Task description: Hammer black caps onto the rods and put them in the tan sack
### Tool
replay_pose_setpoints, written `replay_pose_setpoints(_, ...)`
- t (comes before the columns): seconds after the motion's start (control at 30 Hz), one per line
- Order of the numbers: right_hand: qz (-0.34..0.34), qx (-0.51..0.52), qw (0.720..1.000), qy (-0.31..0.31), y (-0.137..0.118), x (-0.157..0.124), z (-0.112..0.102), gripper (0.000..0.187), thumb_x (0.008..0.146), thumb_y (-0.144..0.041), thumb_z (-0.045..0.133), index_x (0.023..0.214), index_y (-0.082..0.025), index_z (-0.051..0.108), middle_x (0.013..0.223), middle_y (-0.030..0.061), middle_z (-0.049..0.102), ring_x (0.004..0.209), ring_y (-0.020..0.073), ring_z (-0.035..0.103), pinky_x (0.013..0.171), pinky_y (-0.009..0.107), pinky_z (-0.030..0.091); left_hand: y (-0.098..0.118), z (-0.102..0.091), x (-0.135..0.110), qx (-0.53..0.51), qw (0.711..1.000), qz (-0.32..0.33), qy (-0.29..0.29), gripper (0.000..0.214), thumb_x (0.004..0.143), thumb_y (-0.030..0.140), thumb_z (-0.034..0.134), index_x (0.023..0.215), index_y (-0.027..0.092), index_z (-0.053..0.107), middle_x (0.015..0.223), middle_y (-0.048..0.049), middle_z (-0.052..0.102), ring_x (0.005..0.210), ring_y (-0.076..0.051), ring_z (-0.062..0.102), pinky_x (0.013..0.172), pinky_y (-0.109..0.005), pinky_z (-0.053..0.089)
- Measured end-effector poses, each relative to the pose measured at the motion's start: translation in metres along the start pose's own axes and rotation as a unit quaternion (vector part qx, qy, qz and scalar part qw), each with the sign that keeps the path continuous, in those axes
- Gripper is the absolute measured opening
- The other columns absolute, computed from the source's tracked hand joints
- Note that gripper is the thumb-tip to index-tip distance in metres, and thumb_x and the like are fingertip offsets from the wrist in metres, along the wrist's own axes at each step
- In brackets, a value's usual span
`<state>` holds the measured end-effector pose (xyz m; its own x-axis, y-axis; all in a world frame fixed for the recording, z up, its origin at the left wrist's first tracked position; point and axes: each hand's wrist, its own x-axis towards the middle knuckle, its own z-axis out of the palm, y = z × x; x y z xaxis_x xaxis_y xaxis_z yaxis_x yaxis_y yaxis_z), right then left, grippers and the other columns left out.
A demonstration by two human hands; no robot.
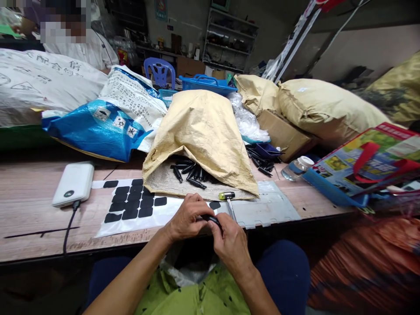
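Between my two hands, just past the table's front edge, is a slim black plastic-looking piece (210, 218). My left hand (189, 215) pinches one end of it, and my right hand (230, 236) grips the other, so most of it is covered by fingers. Similar black pieces (193, 171) spill from the open mouth of a yellow woven sack (203, 118) in front of me. A small mallet (227, 197) with a yellow-and-black head rests at the sack's lip, close to my right hand. To the left lies a white sheet with black rounded-square stickers (133, 204).
A white power bank (73, 183) with a cable sits at left. Blue-and-white sacks (98, 127) stand behind it. On the right are more black pieces (262, 164), a lidded jar (297, 168), a printed bag (367, 162) and a cardboard box (284, 131). Another person (75, 43) is at upper left.
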<state>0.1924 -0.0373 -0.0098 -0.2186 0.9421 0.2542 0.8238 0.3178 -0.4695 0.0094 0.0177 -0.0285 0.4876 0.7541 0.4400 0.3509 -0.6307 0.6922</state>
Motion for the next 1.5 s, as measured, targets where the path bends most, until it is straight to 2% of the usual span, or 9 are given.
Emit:
replay_pose_setpoints(0.17,-0.001,0.03,0.999,0.02,0.001,-0.006,0.001,0.029,0.101,-0.034,0.047,0.076,-0.021,0.051,0.074,0.0025,0.059,0.066,0.0151,0.052,0.063,0.027,0.033,-0.002,0.004,-0.003,0.027,0.999,0.047,-0.004,0.014,0.091,0.031,0.066,0.099,0.022,0.075,0.085,-0.0039,0.074,0.09,-0.022,0.056,0.09,-0.041,0.035)
replay_pose_setpoints(0.4,0.071,0.118,0.99,-0.018,-0.003,-0.008,0.0,0.036,0.098,-0.05,0.055,0.076,-0.021,0.054,0.064,-0.0033,0.051,0.059,0.0125,0.045,0.056,0.024,0.032,-0.004,0.003,-0.003,-0.002,1.0,0.018,-0.014,0.021,0.091,0.035,0.064,0.102,0.022,0.076,0.088,-0.0049,0.074,0.091,-0.023,0.057,0.089,-0.041,0.034)
replay_pose_setpoints(0.57,0.061,0.091,0.994,-0.015,-0.003,-0.007,-0.009,0.033,0.094,-0.051,0.06,0.082,-0.021,0.055,0.07,-0.0019,0.053,0.064,0.0138,0.049,0.059,0.024,0.035,0.001,-0.001,-0.003,-0.019,0.999,-0.006,-0.045,0.02,0.09,0.032,0.062,0.101,0.023,0.077,0.087,-0.0036,0.072,0.093,-0.022,0.058,0.091,-0.04,0.033)
replay_pose_setpoints(0.77,0.027,0.075,0.996,-0.042,0.001,-0.005,-0.018,0.027,0.102,-0.039,0.048,0.084,-0.02,0.058,0.075,0.0004,0.059,0.067,0.0143,0.051,0.061,0.024,0.035,0.005,-0.002,-0.003,-0.017,0.998,-0.031,-0.049,0.025,0.078,0.035,0.075,0.1,0.022,0.074,0.089,-0.0038,0.069,0.092,-0.023,0.058,0.089,-0.038,0.036)
replay_pose_setpoints(0.87,0.028,0.05,0.997,-0.047,0.001,-0.004,-0.02,0.026,0.1,-0.04,0.051,0.085,-0.021,0.059,0.073,0.0003,0.06,0.065,0.0146,0.052,0.06,0.024,0.034,0.003,0.0,-0.003,-0.01,0.999,-0.028,-0.038,0.016,0.082,0.033,0.073,0.093,0.022,0.074,0.086,-0.0031,0.07,0.092,-0.023,0.058,0.09,-0.039,0.036)
replay_pose_setpoints(1.03,0.012,0.016,0.997,-0.068,-0.001,-0.003,-0.017,0.025,0.105,-0.036,0.044,0.093,-0.022,0.06,0.084,0.0022,0.066,0.075,0.016,0.06,0.068,0.025,0.037,0.001,0.002,-0.003,-0.002,1.0,0.001,-0.03,0.016,0.086,0.03,0.069,0.099,0.023,0.075,0.088,-0.0031,0.074,0.093,-0.022,0.058,0.092,-0.04,0.036)
replay_pose_setpoints(1.2,0.005,-0.005,1.0,-0.021,-0.001,-0.003,0.0,0.026,0.103,-0.03,0.041,0.085,-0.02,0.056,0.08,0.004,0.063,0.07,0.0165,0.057,0.065,0.027,0.034,-0.001,0.004,-0.004,0.034,0.999,0.033,0.003,0.014,0.083,0.022,0.066,0.094,0.021,0.075,0.082,-0.0045,0.073,0.089,-0.022,0.056,0.089,-0.041,0.037)
replay_pose_setpoints(1.37,-0.005,0.021,0.999,0.039,-0.003,-0.003,0.009,0.026,0.101,-0.027,0.042,0.077,-0.021,0.051,0.077,0.0045,0.06,0.068,0.0163,0.053,0.064,0.028,0.033,-0.001,0.004,-0.008,0.048,0.998,0.046,0.016,0.02,0.077,0.015,0.061,0.091,0.02,0.074,0.072,-0.004,0.068,0.085,-0.023,0.055,0.087,-0.042,0.037)
replay_pose_setpoints(1.5,0.018,0.088,0.995,0.036,-0.011,-0.016,0.009,0.029,0.102,-0.031,0.042,0.076,-0.021,0.05,0.073,0.0026,0.057,0.066,0.0155,0.051,0.062,0.027,0.033,0.003,-0.001,-0.007,0.004,0.999,0.032,0.001,0.012,0.081,0.028,0.065,0.086,0.02,0.073,0.073,-0.0043,0.069,0.086,-0.023,0.056,0.09,-0.043,0.037)
